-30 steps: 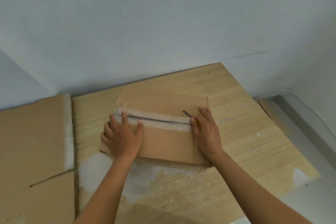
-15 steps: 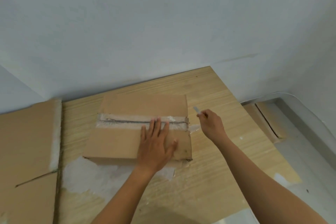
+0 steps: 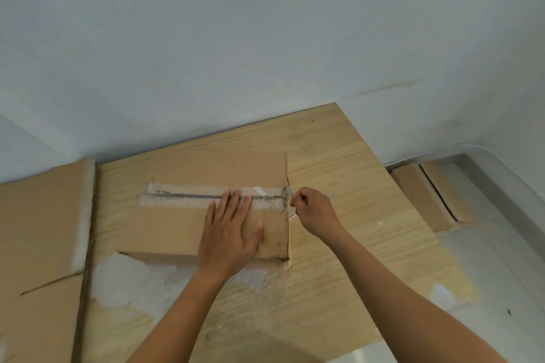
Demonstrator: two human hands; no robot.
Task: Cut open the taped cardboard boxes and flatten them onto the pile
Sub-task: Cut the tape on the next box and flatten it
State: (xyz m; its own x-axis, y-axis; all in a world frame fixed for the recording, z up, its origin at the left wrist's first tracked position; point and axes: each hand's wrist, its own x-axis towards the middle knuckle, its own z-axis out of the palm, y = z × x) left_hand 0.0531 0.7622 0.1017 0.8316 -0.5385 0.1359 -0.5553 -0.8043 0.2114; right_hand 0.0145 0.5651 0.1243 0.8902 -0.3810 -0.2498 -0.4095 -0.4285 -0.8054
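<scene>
— Near the bench's (image 3: 339,156) back edge, the cardboard box (image 3: 177,230)?
— Its tape (image 3: 182,194) looks slit. My left hand (image 3: 230,233) lies flat on top; my right hand (image 3: 315,212) pinches a pale sliver (image 3: 287,192) at the seam's end. Flattening's left.

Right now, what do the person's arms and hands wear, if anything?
The left forearm and right forearm are bare to the picture's edge: no sleeves show. The left hand and right hand wear no gloves, and I see no watch, ring or bracelet.

A bare storage-like room: plain white wall (image 3: 265,38), wooden table (image 3: 339,156), flattened cardboard (image 3: 38,230).
</scene>
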